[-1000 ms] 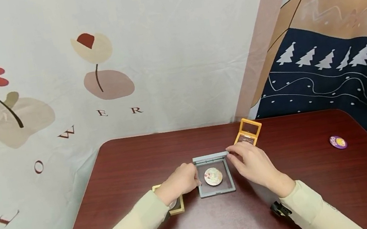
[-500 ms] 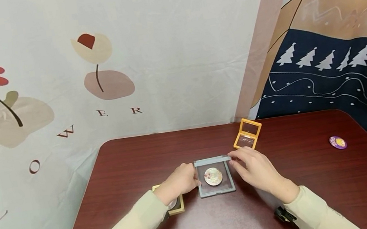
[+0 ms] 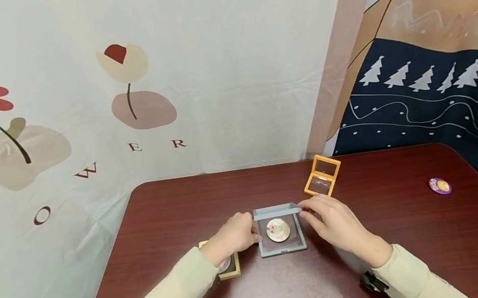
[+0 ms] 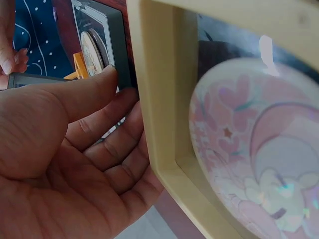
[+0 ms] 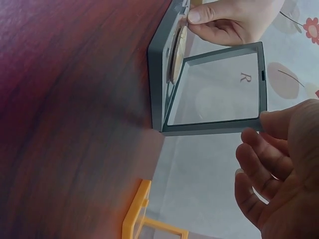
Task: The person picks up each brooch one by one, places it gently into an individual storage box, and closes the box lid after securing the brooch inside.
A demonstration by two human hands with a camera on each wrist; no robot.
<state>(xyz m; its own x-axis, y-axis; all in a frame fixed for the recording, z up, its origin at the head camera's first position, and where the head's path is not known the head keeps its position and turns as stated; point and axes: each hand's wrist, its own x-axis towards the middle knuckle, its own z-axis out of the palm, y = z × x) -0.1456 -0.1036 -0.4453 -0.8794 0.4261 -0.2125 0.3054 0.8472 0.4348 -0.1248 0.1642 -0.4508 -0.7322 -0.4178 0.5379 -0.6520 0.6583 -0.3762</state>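
A grey-framed display case with clear film lies on the table, its lid raised on the hinge at the far side. On the film in its base sits a round badge with a pale floral print. My left hand holds the left edge of the base, thumb on the rim. At the lid's right corner, my right hand pinches the frame between thumb and forefinger; the other fingers curl loosely in the right wrist view. Partly hidden beneath the left wrist is a cream-yellow case with a pink cartoon badge.
Behind the right hand, an orange case stands open near the table's back edge. A small purple badge lies far right on the dark red table. Printed curtains hang behind the table.
The right hand has tipped the grey case's lid a little toward me and moved slightly nearer, uncovering more of the orange case. The left hand has stayed put on the base.
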